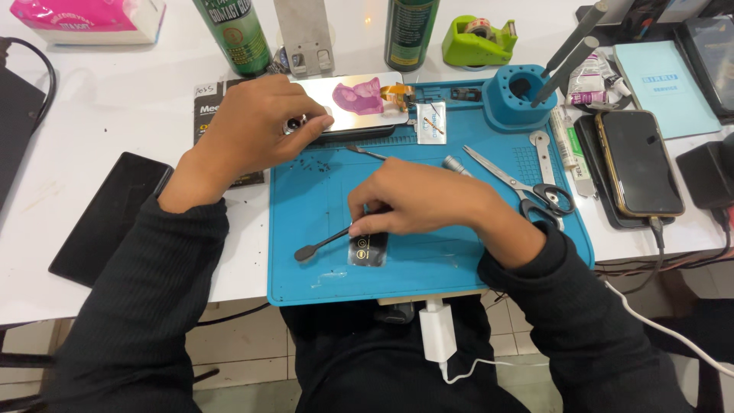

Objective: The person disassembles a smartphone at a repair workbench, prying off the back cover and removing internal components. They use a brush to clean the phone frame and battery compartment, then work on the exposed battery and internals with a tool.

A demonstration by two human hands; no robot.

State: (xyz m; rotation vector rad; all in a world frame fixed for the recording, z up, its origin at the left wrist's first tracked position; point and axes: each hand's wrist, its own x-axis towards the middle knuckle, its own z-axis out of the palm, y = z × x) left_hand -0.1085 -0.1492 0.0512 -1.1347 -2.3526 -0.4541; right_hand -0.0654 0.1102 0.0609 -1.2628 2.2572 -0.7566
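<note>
The left hand (pixel 256 126) lay curled over the near left end of an opened phone (pixel 355 103) at the far edge of a blue work mat (pixel 313 268), its fingers bent and its fingertips pressed on the phone's corner; whether they pinched some small part there could not be told. The phone lay face down with its shiny inner plate up, a pink patch and an orange ribbon cable showing on it. The right hand (pixel 417 203) rested near the middle of the mat, its fingers closed in a pinch around a thin metal spatula tool (pixel 325 243), whose flat rounded tip pointed to the left and lay low over the mat. Just under that hand sat a small black square part (pixel 368 249), touching or nearly touching the tool's shaft. Beyond the right hand, scissors (pixel 520 183) lay on the mat with their black handles toward the right edge, and a slim metal pick (pixel 365 152) lay between the two hands. A blue round tool holder (pixel 520 95) stood at the mat's far right corner. A dark phone (pixel 638 162) lay to the right, off the mat, and another black phone (pixel 111 218) lay well apart on the white table (pixel 115 99) at left. Two green spray cans (pixel 233 30) and a green tape dispenser (pixel 478 40) stood at the back.
</note>
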